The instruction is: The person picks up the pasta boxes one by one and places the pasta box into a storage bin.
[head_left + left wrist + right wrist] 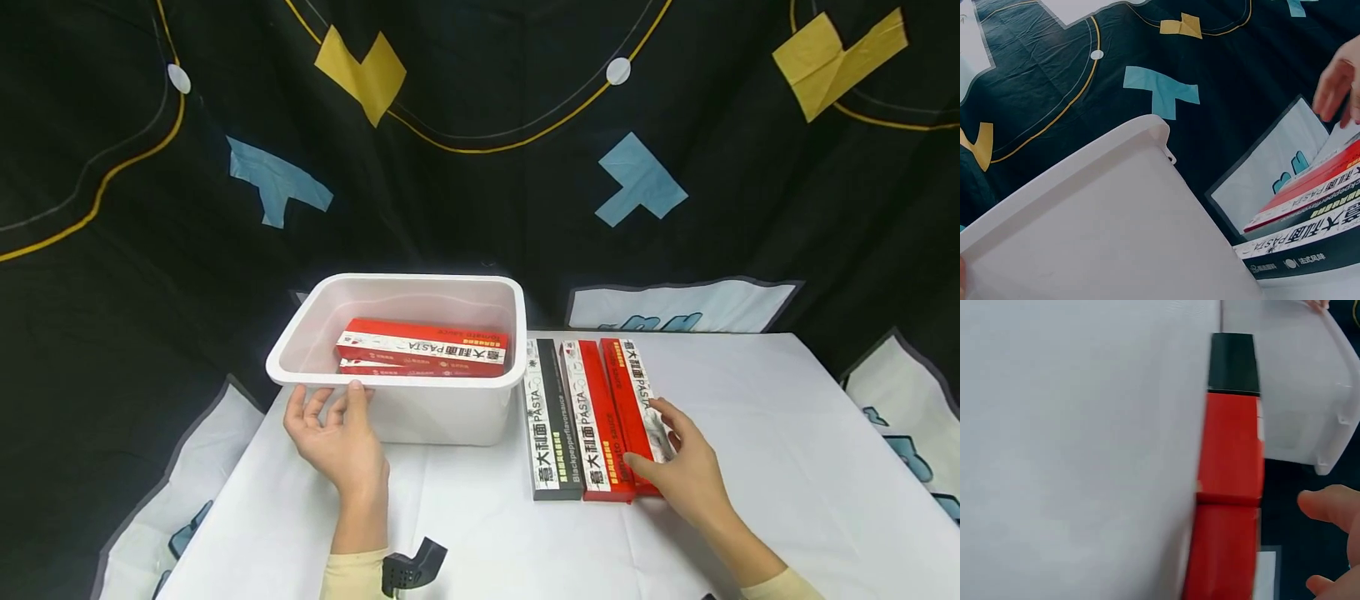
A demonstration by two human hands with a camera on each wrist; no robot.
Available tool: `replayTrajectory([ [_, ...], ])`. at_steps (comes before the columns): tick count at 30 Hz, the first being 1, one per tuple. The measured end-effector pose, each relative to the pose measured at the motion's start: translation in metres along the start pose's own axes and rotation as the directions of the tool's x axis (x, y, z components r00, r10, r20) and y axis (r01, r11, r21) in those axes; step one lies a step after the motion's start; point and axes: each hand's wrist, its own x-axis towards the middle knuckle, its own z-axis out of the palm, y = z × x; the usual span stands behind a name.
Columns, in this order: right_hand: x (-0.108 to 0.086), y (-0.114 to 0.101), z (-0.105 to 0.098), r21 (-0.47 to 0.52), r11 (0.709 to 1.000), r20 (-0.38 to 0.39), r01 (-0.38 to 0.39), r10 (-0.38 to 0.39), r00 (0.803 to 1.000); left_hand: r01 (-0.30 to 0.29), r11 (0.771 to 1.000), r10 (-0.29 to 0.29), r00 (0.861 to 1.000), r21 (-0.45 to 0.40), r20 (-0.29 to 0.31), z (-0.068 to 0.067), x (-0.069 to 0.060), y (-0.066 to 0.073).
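A white plastic tub point(442, 412) stands on the left of the table, with red-and-white pasta boxes point(431, 343) lying stacked inside. My left hand point(341, 433) holds the tub's front rim at its left part, fingers bent at the lip. Right of the tub, a black-and-white pasta box point(553, 421) and two red-and-white pasta boxes point(597, 421) lie side by side. My right hand point(686, 471) is over the rightmost red box point(633, 392), thumb and fingers spread apart with nothing between them. Whether a fingertip touches that box I cannot tell.
A white cloth covers the table point(765, 433). Behind it hangs a black curtain point(487, 217) with yellow and blue tape pieces. The tub's right wall stands close beside the black box.
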Motion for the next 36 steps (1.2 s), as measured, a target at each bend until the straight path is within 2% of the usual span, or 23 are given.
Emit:
replayTrajectory([
  [7,-0.01,0.015,-0.005,-0.087,0.996,0.046,-0.009,0.013,0.999,0.009,1.0,-0.009,1.0,-0.002,-0.013,0.001,0.0,0.0],
  [14,-0.007,0.018,-0.011,-0.192,0.98,0.005,-0.048,0.05,0.999,-0.007,1.0,0.007,1.0,0.006,-0.003,0.0,0.001,0.001],
  [18,-0.002,0.024,-0.007,-0.273,0.962,0.026,-0.024,0.032,0.999,-0.006,1.0,0.006,1.0,0.009,-0.002,0.0,0.001,0.001],
  [21,0.0,0.029,-0.002,-0.358,0.934,0.066,0.027,-0.003,0.998,0.008,1.0,-0.008,1.0,0.012,-0.006,0.0,-0.001,0.001],
  [25,0.0,0.033,0.003,-0.43,0.901,0.07,0.054,-0.026,0.997,0.026,0.999,-0.025,1.0,0.024,-0.009,-0.002,-0.002,0.001],
  [28,-0.001,0.033,0.003,-0.411,0.911,0.048,0.017,0.004,0.999,0.023,0.999,-0.023,1.0,0.031,-0.008,-0.003,-0.003,0.0],
  [31,-0.002,0.032,-0.001,-0.355,0.934,0.013,-0.047,0.055,0.998,0.015,0.999,-0.015,1.0,0.029,-0.008,-0.003,-0.002,0.0],
  [36,-0.003,0.023,-0.012,-0.206,0.962,-0.077,-0.18,0.168,0.983,0.009,1.0,-0.009,1.0,0.016,-0.002,-0.002,0.0,0.0],
])
